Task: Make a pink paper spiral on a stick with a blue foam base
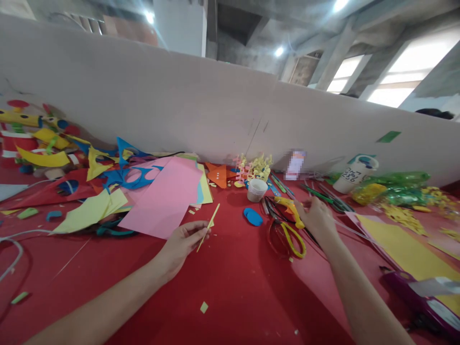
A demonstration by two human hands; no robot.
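Note:
Between the thumb and fingers of my left hand is a thin yellow strip, tilted above the red table. My right hand reaches to the middle right, its bent fingers at the end of a yellow-and-orange tool. Whether they grip it is partly hidden. Scissors with yellow and red handles lie just before that tool. Two overlapping blue discs rest between my hands, behind them a small white cup.
Pink sheets and blue cut-outs pile up on the left. Yellow flower-like pieces stand by the white partition. At right are a white marked container, yellow sheets and a purple device.

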